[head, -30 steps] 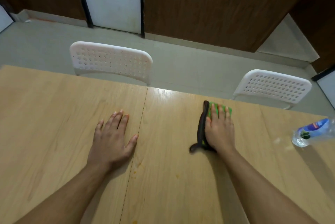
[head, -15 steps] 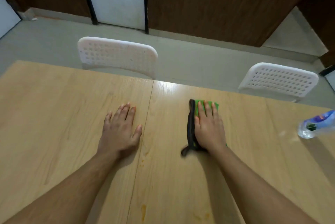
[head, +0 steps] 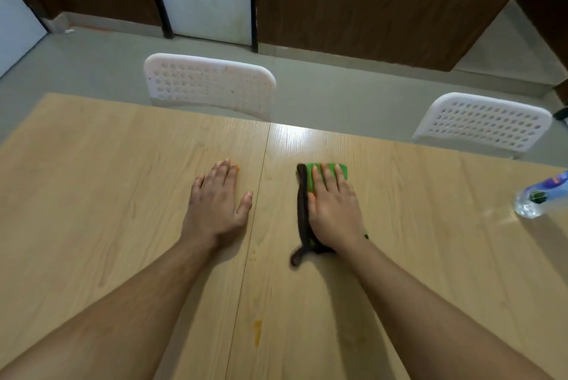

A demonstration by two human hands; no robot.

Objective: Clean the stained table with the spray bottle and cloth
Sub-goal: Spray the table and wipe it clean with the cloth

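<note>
Your right hand (head: 333, 210) presses the green cloth (head: 325, 171) flat, fingers straight.
Left of the cloth, your left hand (head: 215, 204) lies flat on the table (head: 92, 180), fingers spread; the spray bottle (head: 542, 196) stands well right.

right hand (head: 333, 210) | slid cloth (head: 329, 169) leftward (toward the seam)

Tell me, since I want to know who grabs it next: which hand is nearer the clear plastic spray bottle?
Right. The right hand lies flat on the green cloth, well left of the clear plastic spray bottle at the table's right edge; the left hand rests farther left still.
</note>
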